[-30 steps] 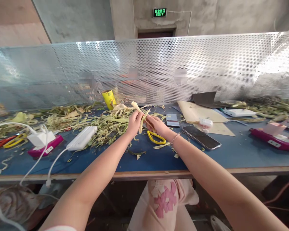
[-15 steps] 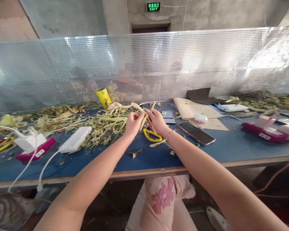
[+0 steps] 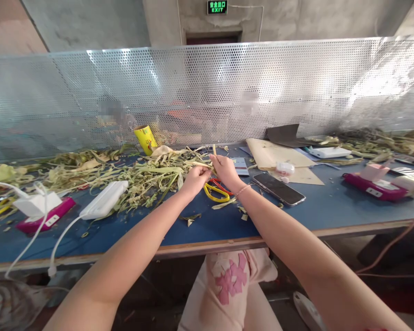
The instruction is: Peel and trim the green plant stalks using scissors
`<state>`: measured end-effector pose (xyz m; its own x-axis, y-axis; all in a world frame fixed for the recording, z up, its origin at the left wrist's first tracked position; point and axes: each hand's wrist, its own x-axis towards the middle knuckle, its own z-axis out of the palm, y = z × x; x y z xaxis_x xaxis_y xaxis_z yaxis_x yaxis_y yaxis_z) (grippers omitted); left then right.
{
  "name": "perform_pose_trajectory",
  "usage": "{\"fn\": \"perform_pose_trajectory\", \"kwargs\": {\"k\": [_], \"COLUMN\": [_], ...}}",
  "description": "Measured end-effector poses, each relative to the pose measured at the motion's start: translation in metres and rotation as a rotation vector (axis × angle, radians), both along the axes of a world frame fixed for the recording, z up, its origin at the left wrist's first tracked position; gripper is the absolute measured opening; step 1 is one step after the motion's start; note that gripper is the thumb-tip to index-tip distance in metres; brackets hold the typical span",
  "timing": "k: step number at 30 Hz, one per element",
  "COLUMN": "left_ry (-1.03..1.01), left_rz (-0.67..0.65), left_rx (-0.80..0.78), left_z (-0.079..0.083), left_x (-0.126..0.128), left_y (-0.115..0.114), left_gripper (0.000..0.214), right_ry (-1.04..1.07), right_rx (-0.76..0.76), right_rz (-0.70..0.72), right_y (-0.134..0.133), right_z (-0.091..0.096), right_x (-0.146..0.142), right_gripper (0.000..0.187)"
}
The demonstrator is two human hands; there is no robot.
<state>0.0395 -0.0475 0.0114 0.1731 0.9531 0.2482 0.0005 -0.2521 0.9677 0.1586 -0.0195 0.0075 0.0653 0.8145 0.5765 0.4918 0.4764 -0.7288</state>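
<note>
Grip in the right hand (image 3: 225,171) is pinched tight on a pale leaf strip (image 3: 214,150), whose end pokes up above the thumb and fingers. Just beside it, the left hand (image 3: 196,179) is also closed, thumb against fingers, on the strips; the fingers hide most of what lies between them. Both hands are over the middle of the blue counter (image 3: 214,227), at the right end of a tangled heap of dried leaves (image 3: 152,179).

Scissors with a yellow loop (image 3: 216,196) and a red one lie below the right hand, partly covered by it. A card (image 3: 240,166), a dark phone (image 3: 279,188) and a small white case (image 3: 284,168) are to the right, with the case on brown paper (image 3: 279,155). To the left, a white power bank (image 3: 105,199) sits near a magenta power strip (image 3: 62,209). Behind the heap a yellow tube (image 3: 145,139) leans before a perforated metal screen (image 3: 296,82).
</note>
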Motion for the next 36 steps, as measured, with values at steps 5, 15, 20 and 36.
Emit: {"fn": "perform_pose_trajectory", "kwargs": {"k": [5, 15, 20, 36], "left_ry": [-0.067, -0.1, -0.04, 0.295], "left_rz": [-0.067, -0.057, -0.067, -0.22], "left_rx": [-0.133, -0.156, -0.134, 0.275], "left_z": [0.007, 0.007, 0.003, 0.007], "left_x": [0.003, 0.007, 0.005, -0.025], "left_y": [-0.005, -0.008, -0.005, 0.012], "left_gripper": [0.019, 0.027, 0.021, 0.022], "right_ry": [0.215, 0.314, 0.307, 0.285], "right_rx": [-0.15, -0.17, -0.197, -0.363], "right_rz": [0.054, 0.066, 0.063, 0.313], "right_y": [0.002, 0.009, 0.009, 0.007], "right_z": [0.0, -0.003, -0.002, -0.005], "right_x": [-0.002, -0.002, 0.0, 0.004], "right_gripper": [0.043, 0.044, 0.043, 0.044]}}
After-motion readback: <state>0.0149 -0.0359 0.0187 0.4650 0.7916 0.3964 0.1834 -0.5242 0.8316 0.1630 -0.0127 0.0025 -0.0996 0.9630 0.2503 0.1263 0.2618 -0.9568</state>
